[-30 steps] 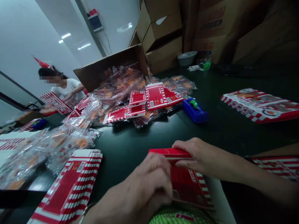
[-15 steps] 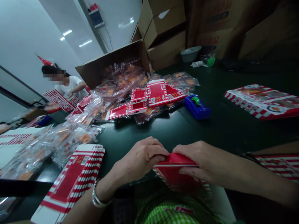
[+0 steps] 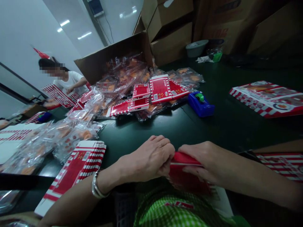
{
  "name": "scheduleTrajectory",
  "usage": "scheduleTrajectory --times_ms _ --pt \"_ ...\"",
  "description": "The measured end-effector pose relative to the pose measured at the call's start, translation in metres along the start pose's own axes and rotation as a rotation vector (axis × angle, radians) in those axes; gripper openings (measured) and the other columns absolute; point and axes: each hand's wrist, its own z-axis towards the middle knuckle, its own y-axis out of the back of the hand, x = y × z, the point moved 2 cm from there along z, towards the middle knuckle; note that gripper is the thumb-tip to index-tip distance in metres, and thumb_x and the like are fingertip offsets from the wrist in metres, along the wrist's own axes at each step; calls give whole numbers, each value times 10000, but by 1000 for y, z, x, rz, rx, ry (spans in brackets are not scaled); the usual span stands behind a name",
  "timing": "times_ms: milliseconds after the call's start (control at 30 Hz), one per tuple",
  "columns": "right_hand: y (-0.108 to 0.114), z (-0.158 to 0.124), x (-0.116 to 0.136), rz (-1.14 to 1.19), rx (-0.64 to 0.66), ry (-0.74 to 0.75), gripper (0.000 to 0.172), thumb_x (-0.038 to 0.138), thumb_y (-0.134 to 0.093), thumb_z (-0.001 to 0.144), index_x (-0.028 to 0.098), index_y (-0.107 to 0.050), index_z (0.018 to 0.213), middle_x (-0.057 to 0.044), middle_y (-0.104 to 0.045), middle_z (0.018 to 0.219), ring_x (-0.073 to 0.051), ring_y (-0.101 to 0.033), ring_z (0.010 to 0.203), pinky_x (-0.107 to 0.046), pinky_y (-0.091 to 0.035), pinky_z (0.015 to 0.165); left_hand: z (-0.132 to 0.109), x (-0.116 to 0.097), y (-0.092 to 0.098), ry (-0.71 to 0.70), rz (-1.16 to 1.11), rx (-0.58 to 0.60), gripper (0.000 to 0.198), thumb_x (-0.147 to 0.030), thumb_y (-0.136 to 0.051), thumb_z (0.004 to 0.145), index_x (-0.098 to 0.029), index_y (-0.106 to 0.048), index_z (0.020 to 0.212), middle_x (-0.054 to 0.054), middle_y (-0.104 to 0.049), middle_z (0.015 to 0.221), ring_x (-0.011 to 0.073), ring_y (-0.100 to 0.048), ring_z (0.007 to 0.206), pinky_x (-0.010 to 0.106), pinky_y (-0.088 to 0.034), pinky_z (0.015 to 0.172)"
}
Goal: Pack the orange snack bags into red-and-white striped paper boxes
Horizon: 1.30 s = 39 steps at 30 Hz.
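Note:
Between my two hands, close to my body, is a red and white printed cardboard box (image 3: 187,176), tilted with one end toward the table. My left hand (image 3: 151,157), with a silver bracelet at the wrist, has its fingers curled round the box's left corner. On the other side my right hand (image 3: 203,162) grips the box, thumb on the near face and fingers over the top edge. Both hands cover much of the box. Left of my forearm lies a fanned stack of flat red-striped cartons (image 3: 75,170).
Clear plastic bags with orange pieces (image 3: 125,75) spill from an open cardboard box (image 3: 94,64). A blue tape dispenser (image 3: 201,105) stands right of them. At far right lies a finished-looking printed box (image 3: 267,97). A person (image 3: 71,82) works at the far left.
My left hand has curled further over the box's corner, its knuckles now turned up and fingers folded in. My right hand keeps its hold. The view has shifted slightly.

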Motion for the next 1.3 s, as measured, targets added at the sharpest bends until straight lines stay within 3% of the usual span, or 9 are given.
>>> scheduleTrajectory --times_ms 67,233,333,500,733,833,1000,1167,1300 --pt "1 1 -8 1 -20 -35 77 265 -558 871 203 -578 911 -45 -679 847 -204 -641 759 -282 -415 624 -7 -2 5 5 -67 -24 83 -106 -472 870 -165 -511 825 25 -546 840 155 -466 804 316 -424 845" --pt "3 0 -11 25 8 -31 104 289 -589 860 219 -607 934 -25 -688 853 -197 -643 753 -277 -417 614 -15 13 7 109 -216 -246 178 -131 -430 960 -172 -587 1033 47 -610 998 133 -554 919 246 -466 808" --pt "3 -1 -5 50 23 -30 107 285 -598 858 227 -609 948 -13 -689 855 -194 -641 756 -278 -417 619 -6 17 -1 40 -132 -123 232 -148 -405 979 -166 -620 1065 52 -646 984 136 -583 887 244 -473 783" --pt "4 -4 1 24 73 -48 58 251 -619 840 211 -599 877 -28 -688 879 -201 -638 766 -278 -413 608 5 11 -5 -60 65 36 251 -150 -400 977 -150 -632 883 38 -670 857 148 -584 776 280 -449 738" --pt "-2 -1 1 10 99 -28 40 241 -597 849 201 -590 852 -42 -681 864 -204 -635 745 -283 -416 600 9 6 -6 -100 200 64 188 -148 -478 924 -156 -575 763 3 -602 716 138 -494 629 296 -388 618" --pt "-6 -3 0 15 92 -9 39 232 -569 858 203 -593 870 -41 -681 860 -202 -639 740 -281 -419 595 13 8 -10 -50 124 39 135 -116 -517 845 -157 -565 727 -3 -585 695 123 -470 608 281 -364 585" --pt "-3 -4 -8 12 23 -31 54 241 -558 857 207 -597 841 -32 -680 814 -192 -637 718 -273 -411 581 11 6 -8 94 -289 93 129 -69 -575 694 -165 -504 646 -43 -533 654 72 -429 564 205 -335 526" --pt "9 1 -31 172 -37 -176 157 345 -585 841 196 -627 870 -27 -700 782 -187 -658 690 -263 -439 565 -17 -12 -7 42 -504 283 192 -12 -589 709 -182 -501 684 -59 -533 692 67 -470 635 164 -361 582" --pt "15 4 -51 450 -28 -250 256 408 -624 801 184 -643 923 -24 -731 836 -195 -688 727 -248 -488 574 -75 8 -56 234 -404 384 220 -73 -549 794 -184 -467 623 -27 -549 694 104 -477 652 202 -392 645"
